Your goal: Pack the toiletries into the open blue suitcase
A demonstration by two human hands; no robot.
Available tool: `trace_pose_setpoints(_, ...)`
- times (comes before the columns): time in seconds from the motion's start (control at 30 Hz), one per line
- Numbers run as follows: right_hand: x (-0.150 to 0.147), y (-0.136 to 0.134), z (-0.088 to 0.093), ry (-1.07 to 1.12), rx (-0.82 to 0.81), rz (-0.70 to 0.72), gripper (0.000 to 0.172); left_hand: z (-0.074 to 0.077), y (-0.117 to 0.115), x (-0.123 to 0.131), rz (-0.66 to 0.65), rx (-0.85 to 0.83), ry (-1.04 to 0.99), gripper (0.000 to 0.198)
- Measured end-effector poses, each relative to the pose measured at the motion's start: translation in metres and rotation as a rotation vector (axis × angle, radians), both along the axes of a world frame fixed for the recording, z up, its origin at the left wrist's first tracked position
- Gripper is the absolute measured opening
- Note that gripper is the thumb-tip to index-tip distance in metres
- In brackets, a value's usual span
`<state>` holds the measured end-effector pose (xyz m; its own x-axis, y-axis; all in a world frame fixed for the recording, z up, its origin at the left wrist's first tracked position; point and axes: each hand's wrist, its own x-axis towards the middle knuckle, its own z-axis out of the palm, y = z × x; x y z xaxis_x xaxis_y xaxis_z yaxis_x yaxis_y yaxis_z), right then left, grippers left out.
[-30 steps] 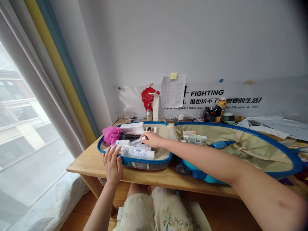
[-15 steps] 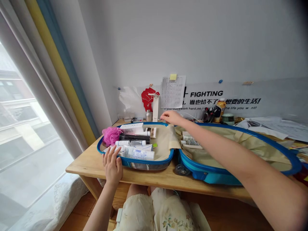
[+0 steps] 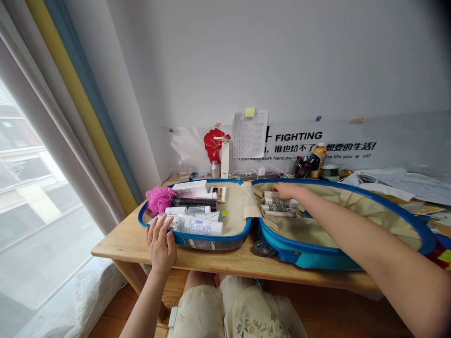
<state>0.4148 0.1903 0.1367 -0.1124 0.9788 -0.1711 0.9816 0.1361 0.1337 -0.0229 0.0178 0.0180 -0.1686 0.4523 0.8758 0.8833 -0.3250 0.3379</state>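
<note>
A blue suitcase [image 3: 310, 260] lies spread open on the table, with beige lining in both halves. In its right half, my right hand [image 3: 287, 191] reaches down with bent fingers closed at the right end of a small white box [image 3: 270, 194]; the fingertips are partly hidden. Clear bottles [image 3: 276, 207] lie just in front of that box. My left hand [image 3: 161, 239] rests with fingers stretched over the near rim of the left half, beside a white tube [image 3: 199, 225]. A pink bath puff [image 3: 160, 200], a black tube [image 3: 190, 202] and a white box [image 3: 190, 188] share that half.
The suitcase stands on a wooden table [image 3: 116, 241]. Behind it are a white lamp [image 3: 225, 159], a silver bottle [image 3: 214, 169], an orange-capped bottle [image 3: 318, 160] and a green jar [image 3: 330, 172]. Papers [image 3: 387, 185] lie at the right; a curtain [image 3: 81, 117] hangs at the left.
My right hand has come down from above the suitcase's back edge, moving right into the right half beside the small white box. My left hand stays on the rim. The view has shifted slightly.
</note>
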Motion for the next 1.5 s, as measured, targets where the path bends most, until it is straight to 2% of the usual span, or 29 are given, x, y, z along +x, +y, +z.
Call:
trace_pose_setpoints(0.3, -0.001, 0.006, -0.007, -0.004, 0.028, 0.035, 0.035, 0.0, 0.0, 0.0, -0.001, 0.017, 0.018, 0.045)
trace_pose_setpoints(0.43, -0.006, -0.001, -0.002, 0.031, 0.04, 0.019, 0.033, 0.0, 0.0, 0.0, 0.001, 0.027, 0.026, 0.045)
trace_pose_setpoints(0.5, -0.007, -0.006, 0.008, 0.067, 0.051, 0.008, 0.029, 0.001, 0.0, 0.0, 0.001, 0.028, 0.022, 0.045)
trace_pose_setpoints(0.6, -0.009, -0.015, 0.033, 0.162, 0.111, 0.009, 0.021, 0.001, -0.001, 0.0, 0.0, 0.027, 0.017, 0.044)
trace_pose_setpoints(0.7, -0.024, -0.03, 0.058, 0.306, 0.194, 0.076, 0.032, 0.001, -0.001, 0.0, 0.0, 0.023, 0.018, 0.044)
trace_pose_setpoints(0.77, -0.047, -0.043, 0.066, 0.403, 0.209, 0.167, 0.04, 0.0, 0.0, 0.0, -0.002, 0.017, 0.016, 0.045)
trace_pose_setpoints(0.83, -0.076, -0.055, 0.065, 0.469, 0.183, 0.27, 0.041, 0.0, 0.0, 0.0, -0.004, 0.008, 0.005, 0.046)
trace_pose_setpoints(0.9, -0.107, -0.064, 0.056, 0.485, 0.138, 0.353, 0.035, 0.001, 0.0, 0.0, -0.001, 0.002, -0.007, 0.047)
trace_pose_setpoints(1.03, -0.145, -0.071, 0.034, 0.418, 0.115, 0.416, 0.024, 0.002, -0.001, 0.001, -0.002, 0.011, -0.002, 0.047)
trace_pose_setpoints(1.13, -0.152, -0.069, 0.027, 0.359, 0.147, 0.42, 0.021, 0.001, 0.0, 0.0, -0.008, 0.019, 0.018, 0.045)
trace_pose_setpoints(1.33, -0.155, -0.069, 0.024, 0.33, 0.166, 0.453, 0.019, -0.002, 0.001, -0.002, 0.007, -0.002, 0.012, 0.046)
trace_pose_setpoints(1.5, -0.135, -0.061, 0.041, 0.361, 0.237, 0.389, 0.025, -0.001, 0.0, -0.001, 0.002, 0.006, 0.007, 0.047)
